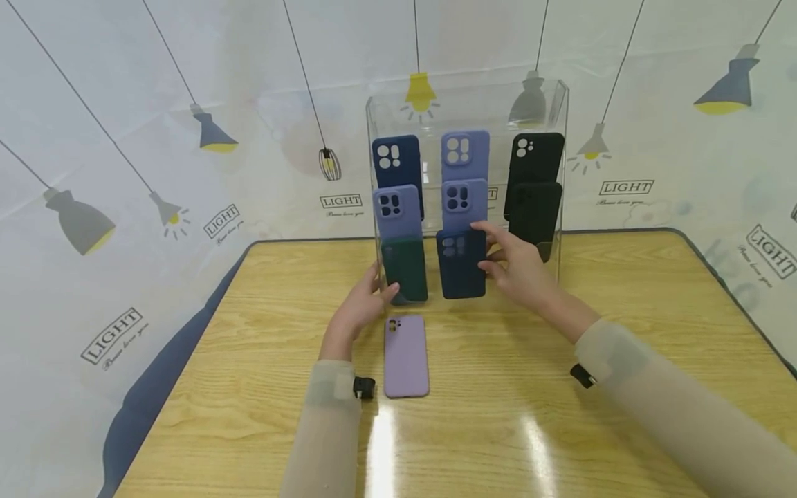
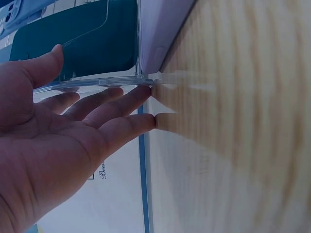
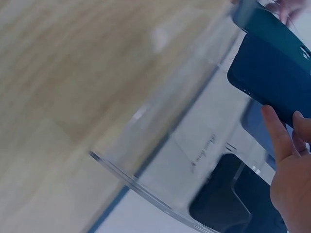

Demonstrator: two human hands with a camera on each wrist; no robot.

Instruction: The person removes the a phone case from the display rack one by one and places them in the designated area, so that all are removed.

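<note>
A clear acrylic display stand (image 1: 467,111) holds several phone cases in tiers. My right hand (image 1: 519,270) pinches a dark blue phone case (image 1: 462,273) by its right edge, at the front of the middle column. Behind that case stands a lilac-blue case (image 1: 464,200). In the right wrist view the dark blue case (image 3: 272,73) hangs tilted from the fingers. My left hand (image 1: 361,304) rests against the stand's lower left side, beside a dark green case (image 1: 405,270). Its fingers lie fairly straight along the clear side panel (image 2: 107,81), with the thumb over the front.
A light purple phone case (image 1: 406,360) lies flat on the wooden table (image 1: 280,415), in front of the stand. Black cases (image 1: 535,218) fill the right column; a navy case (image 1: 398,162) and a lilac-blue one (image 1: 398,214) stand at left. A lamp-printed wall covering (image 1: 280,173) is behind.
</note>
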